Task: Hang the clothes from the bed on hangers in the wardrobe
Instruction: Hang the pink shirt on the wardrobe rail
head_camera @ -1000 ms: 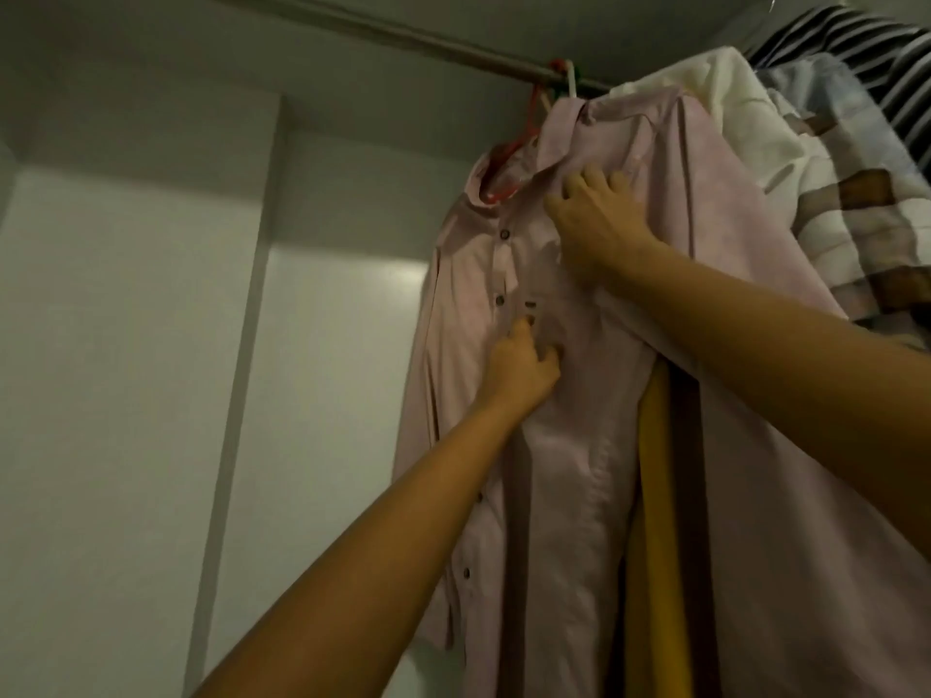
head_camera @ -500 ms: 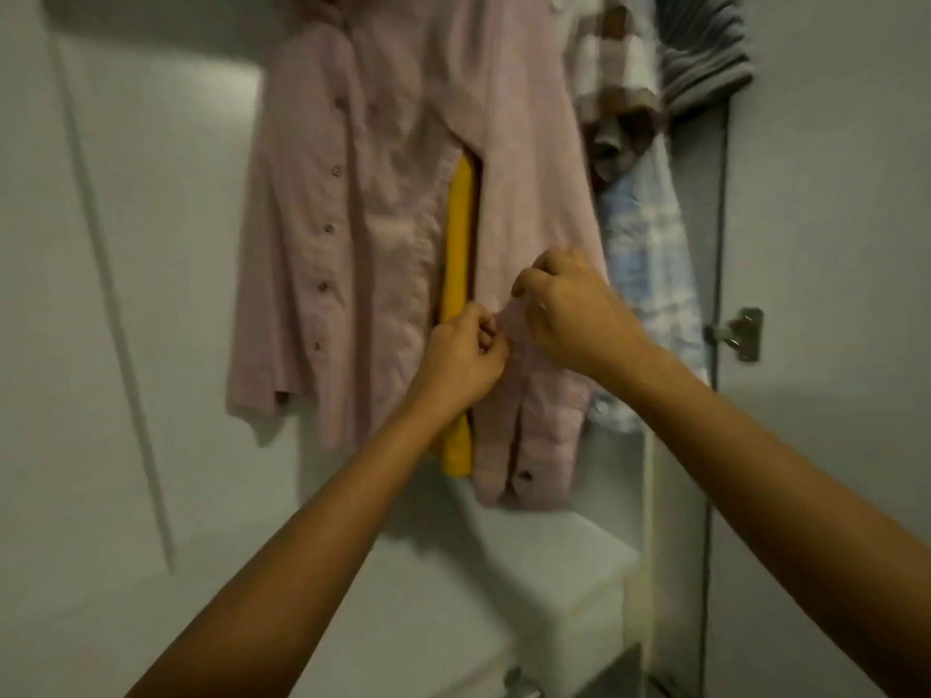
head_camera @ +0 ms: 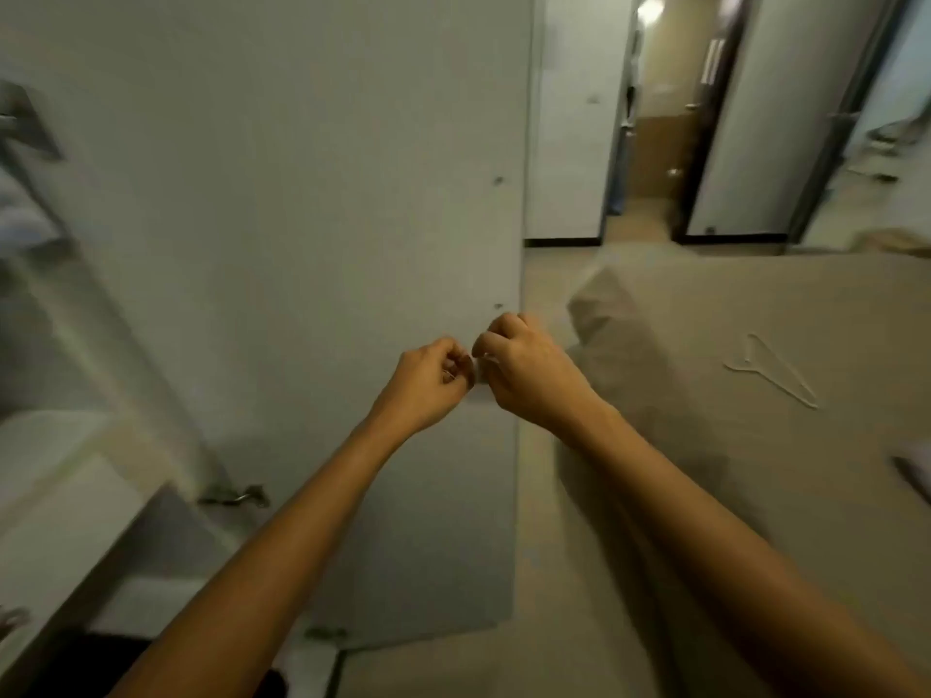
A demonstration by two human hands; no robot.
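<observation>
**A:** Hands, quick?

**B:** Both are raised in front of the wardrobe door [head_camera: 302,244], right at its free edge. The left hand [head_camera: 428,380] has its fingers curled into the palm. The right hand [head_camera: 529,370] is curled too, knuckles up, just beside the left and almost touching it. I see nothing in either fist. The frame is blurred, and there's a pale smudge between the hands that I can't make out.

**A:** Hanger?

**B:** A white hanger [head_camera: 771,372] lies flat on the bed [head_camera: 755,521], right of the door. It's well apart from the right hand, and neither hand touches it.

**A:** Clothes?

**B:** There's a dark scrap [head_camera: 912,476] on the bed, far right of the door, too blurred to name. Left of the door, inside the wardrobe [head_camera: 75,471], there's a blurred pale blue cloth [head_camera: 20,219]. Both are far from the hands.

**A:** Rest?

**B:** A metal hinge [head_camera: 234,496] sits low at the door's left side. Beyond the door, up right, is a lit corridor [head_camera: 660,118].
</observation>
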